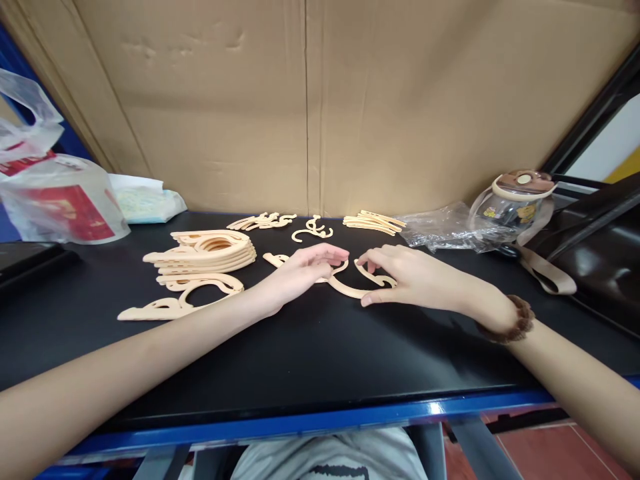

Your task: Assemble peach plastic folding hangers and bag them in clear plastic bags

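A beige plastic folding hanger (345, 289) lies low over the black table, its curved parts showing between my hands. My left hand (305, 267) is closed on its left side, thumb beneath the stretched fingers. My right hand (413, 275) grips the right side, with thumb and fingertips around the curved piece. The palms and fingers hide much of the hanger. To the left sits a stack of folded beige hangers (210, 257), with a single one (165, 311) in front. Behind my hands lie loose hook pieces (313, 231) and another small pile of beige parts (260, 221).
Thin beige strips (374, 223) lie at the back, beside a crumpled clear plastic bag (445, 228). A transparent bottle with a strap (517, 207) and a dark bag (600, 247) stand right. At left are a white plastic bag (65, 200) and tissue pack (145, 200). Cardboard (300, 100) rises behind.
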`<state>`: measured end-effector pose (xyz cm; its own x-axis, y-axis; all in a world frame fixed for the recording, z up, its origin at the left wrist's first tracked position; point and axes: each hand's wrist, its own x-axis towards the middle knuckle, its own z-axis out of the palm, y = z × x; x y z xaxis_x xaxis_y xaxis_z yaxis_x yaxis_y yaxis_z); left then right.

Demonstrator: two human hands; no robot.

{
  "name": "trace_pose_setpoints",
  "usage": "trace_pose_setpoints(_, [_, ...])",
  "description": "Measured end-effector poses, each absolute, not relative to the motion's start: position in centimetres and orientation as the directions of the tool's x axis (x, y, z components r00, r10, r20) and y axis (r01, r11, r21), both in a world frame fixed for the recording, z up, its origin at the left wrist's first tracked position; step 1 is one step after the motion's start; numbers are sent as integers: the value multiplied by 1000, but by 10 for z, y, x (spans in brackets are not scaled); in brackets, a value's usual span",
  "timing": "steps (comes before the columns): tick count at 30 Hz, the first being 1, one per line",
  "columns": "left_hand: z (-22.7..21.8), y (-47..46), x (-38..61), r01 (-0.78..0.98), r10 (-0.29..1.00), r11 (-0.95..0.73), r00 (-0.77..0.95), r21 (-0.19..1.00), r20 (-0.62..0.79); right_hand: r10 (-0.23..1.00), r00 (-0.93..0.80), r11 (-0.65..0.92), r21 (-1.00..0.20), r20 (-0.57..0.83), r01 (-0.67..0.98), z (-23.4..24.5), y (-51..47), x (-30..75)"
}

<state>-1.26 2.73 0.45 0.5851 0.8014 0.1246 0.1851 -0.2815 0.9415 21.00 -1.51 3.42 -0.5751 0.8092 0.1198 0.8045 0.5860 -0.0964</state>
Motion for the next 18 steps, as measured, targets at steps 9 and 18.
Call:
trace_pose_setpoints(9, [9, 27, -17, 261, 672, -592, 683, 763, 287, 689, -708, 724, -90, 154, 684, 26, -9, 212])
trace_pose_setpoints(18, [20, 31, -30, 482, 594, -745, 794, 461, 130, 799, -531, 548, 22, 283, 836, 26, -6, 216])
